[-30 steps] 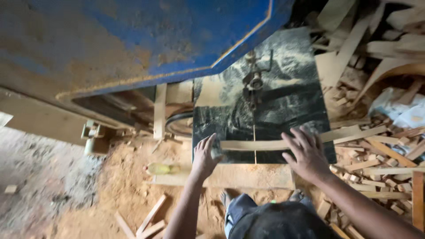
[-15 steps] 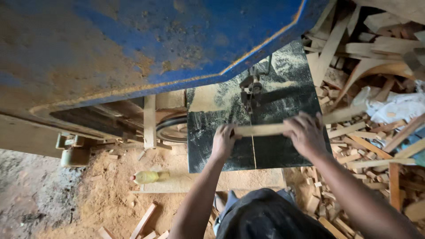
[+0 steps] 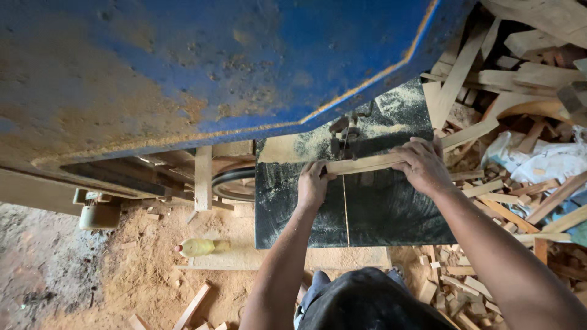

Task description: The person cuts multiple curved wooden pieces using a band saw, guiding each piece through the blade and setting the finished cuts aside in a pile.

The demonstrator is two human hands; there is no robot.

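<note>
**Wooden strip held across the band saw counter**

Wooden strip [image 3: 391,160] lies flat and crosswise on the dark counter [image 3: 391,214] of a band saw, just in front of the blade guide [image 3: 343,135]. A thin slot runs down the counter from under the strip toward the person. The left hand [image 3: 313,183] grips the strip's left end, fingers curled together over the wood. The right hand [image 3: 423,165] presses on the strip further right, fingers spread a little and bent down over its far edge; the strip's right end sticks out past this hand and over the counter's edge. Sawdust lies thick on the counter's far part, around the guide.

Above it all hangs the saw's big blue housing [image 3: 214,67], worn and dusty. To the right, a heap of wood offcuts [image 3: 507,195] covers the floor, with a white bag [image 3: 544,160] among them. To the left of the counter, a yellow-green bottle [image 3: 199,247] lies on its side on a plank in the sawdust floor. A dark wheel rim [image 3: 232,180] shows under the housing.
</note>
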